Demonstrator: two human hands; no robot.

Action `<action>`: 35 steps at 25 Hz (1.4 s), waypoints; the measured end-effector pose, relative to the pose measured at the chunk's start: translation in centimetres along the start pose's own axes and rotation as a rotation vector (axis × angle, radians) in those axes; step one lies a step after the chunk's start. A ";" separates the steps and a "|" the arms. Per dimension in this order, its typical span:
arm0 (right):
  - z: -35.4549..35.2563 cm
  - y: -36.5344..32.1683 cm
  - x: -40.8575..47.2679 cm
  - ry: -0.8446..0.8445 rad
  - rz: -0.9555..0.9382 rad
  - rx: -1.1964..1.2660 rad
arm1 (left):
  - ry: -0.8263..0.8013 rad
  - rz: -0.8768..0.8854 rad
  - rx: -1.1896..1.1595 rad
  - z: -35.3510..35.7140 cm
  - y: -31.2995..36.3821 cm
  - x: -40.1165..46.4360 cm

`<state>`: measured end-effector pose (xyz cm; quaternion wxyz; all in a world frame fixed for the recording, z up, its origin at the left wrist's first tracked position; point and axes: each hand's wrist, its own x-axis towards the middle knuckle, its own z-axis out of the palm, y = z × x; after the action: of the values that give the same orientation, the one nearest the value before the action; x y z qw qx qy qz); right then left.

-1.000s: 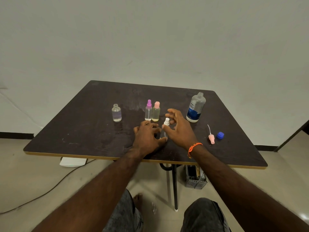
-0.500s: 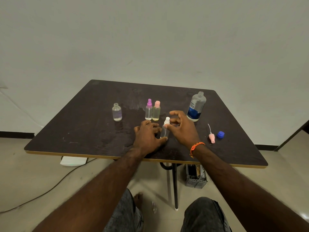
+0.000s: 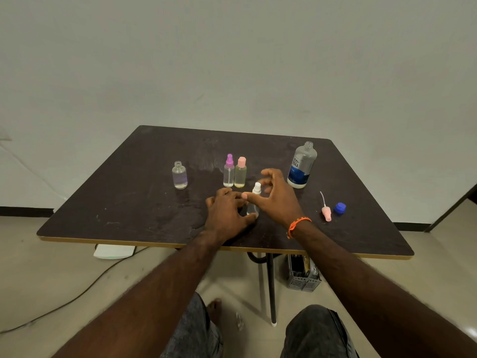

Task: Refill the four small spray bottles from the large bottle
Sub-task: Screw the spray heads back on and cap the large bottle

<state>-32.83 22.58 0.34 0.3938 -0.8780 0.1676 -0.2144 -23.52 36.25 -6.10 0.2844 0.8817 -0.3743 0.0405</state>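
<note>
Centrally, near the table's (image 3: 129, 208) front edge: white-capped spray bottle (image 3: 255, 200), base gripped by left hand (image 3: 227, 213), right hand (image 3: 278, 197) fingers spread loosely around its cap; risk—tipping or spilling if the twist slips.

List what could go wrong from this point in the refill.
1. The large bottle stands uncapped just beyond the right hand; a careless reach might tip it.
2. The white-topped spray bottle is slim, and the left hand holds only its base; twisting its top could topple it.
3. The uncapped small bottle stands open and could spill if bumped.
</note>
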 end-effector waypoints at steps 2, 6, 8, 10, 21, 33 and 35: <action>-0.1 0.3 0.0 -0.062 -0.026 0.009 | -0.023 -0.001 0.019 0.0 0.0 0.2; -0.4 0.2 0.2 0.041 0.025 -0.052 | -0.041 0.020 0.054 0.0 -0.1 0.4; -0.4 0.1 0.1 0.034 0.013 -0.057 | -0.032 0.030 0.055 -0.2 0.0 0.3; -0.4 0.5 -0.1 0.005 -0.017 -0.010 | -0.044 0.031 0.061 -0.3 0.0 0.5; 0.7 2.7 -1.5 -0.030 0.121 -0.052 | -0.028 0.040 0.111 -0.9 0.0 0.5; 8.5 -0.9 2.6 -0.089 0.036 0.047 | 0.112 -0.124 0.042 -5.1 -5.9 2.6; 9.5 -1.0 3.3 -0.129 0.054 0.081 | 0.098 -0.150 0.068 -5.2 -6.6 3.8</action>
<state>-25.06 27.61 -3.77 0.4446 -0.8685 0.1566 -0.1535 -15.58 40.31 -3.78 0.2747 0.9134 -0.2910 0.0750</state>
